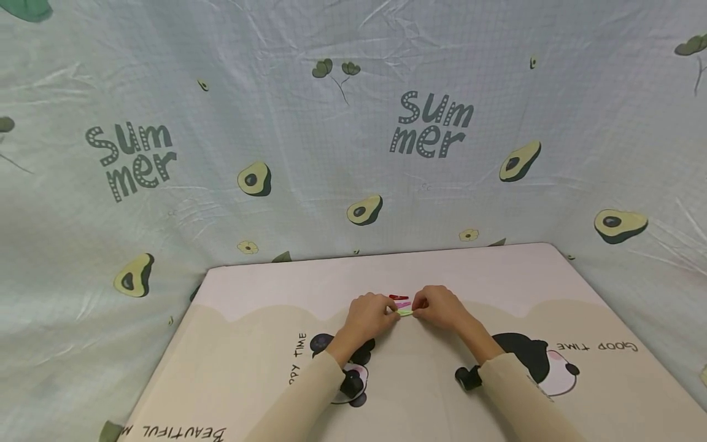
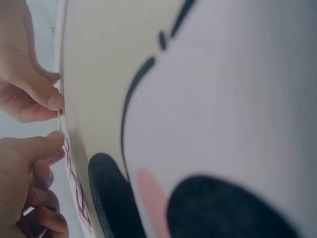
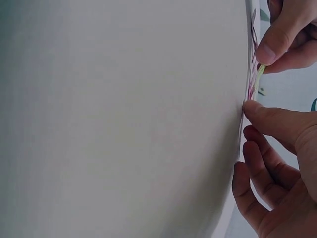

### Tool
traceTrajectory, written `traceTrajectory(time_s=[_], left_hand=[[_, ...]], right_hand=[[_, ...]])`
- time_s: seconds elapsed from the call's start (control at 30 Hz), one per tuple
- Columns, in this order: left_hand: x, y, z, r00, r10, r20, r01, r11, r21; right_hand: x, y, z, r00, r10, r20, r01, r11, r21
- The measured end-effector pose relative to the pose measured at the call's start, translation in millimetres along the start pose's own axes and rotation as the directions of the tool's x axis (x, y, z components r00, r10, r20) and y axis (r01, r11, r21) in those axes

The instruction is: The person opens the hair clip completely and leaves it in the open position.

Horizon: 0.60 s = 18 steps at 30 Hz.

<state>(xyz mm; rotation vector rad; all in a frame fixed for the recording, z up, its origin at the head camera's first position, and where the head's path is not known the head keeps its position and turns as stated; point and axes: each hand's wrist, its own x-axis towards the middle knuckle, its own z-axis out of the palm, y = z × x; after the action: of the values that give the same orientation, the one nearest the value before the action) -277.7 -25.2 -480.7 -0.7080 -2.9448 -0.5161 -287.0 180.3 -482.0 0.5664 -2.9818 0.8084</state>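
Observation:
A slim yellow-green hair clip spans the gap between the two hands over the far part of the table. My left hand pinches its left end between thumb and forefinger, while my right hand pinches the right end. The fingertips cover both ends. Just beyond it lie a pink hair clip and a red hair clip, partly hidden by the hands. In the right wrist view, the yellow-green clip shows at the left hand's thumb tip.
The table wears a pale cover printed with pandas and words. Behind it hangs a whitish curtain with avocado and lettering prints, which also runs along both sides. The table's far edge lies a short way beyond the clips.

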Motion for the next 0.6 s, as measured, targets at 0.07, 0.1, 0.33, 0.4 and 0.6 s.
traceTrajectory(time_s=[0.07,0.1,0.33,0.4,0.6], left_hand=[[-0.2,-0.3,-0.3,1.000,0.002,-0.005,-0.002,1.000,0.001],[-0.3,-0.7,-0.4,1.000,0.004,-0.010,-0.004,1.000,0.001],[-5.8,-4.2,-2.5,0.999,0.012,-0.049,-0.014,0.999,-0.039],[-8.1,-6.4,-3.0,0.998,0.009,-0.060,-0.013,0.998,-0.063],[-19.0,-9.1,-11.0,0.993,0.012,-0.117,-0.033,0.984,-0.177]], right_hand=[[-0.4,-0.1,-0.6,1.000,-0.004,-0.005,0.004,1.000,0.002],[-0.6,-0.4,-1.1,1.000,-0.005,-0.008,0.005,1.000,0.004],[-5.1,-5.1,-2.9,0.998,-0.034,-0.048,0.032,0.999,-0.032],[-8.0,-8.8,-4.4,0.998,-0.035,-0.059,0.032,0.999,-0.037],[-18.8,-20.6,-10.0,0.997,-0.035,-0.076,0.034,0.999,-0.004]])
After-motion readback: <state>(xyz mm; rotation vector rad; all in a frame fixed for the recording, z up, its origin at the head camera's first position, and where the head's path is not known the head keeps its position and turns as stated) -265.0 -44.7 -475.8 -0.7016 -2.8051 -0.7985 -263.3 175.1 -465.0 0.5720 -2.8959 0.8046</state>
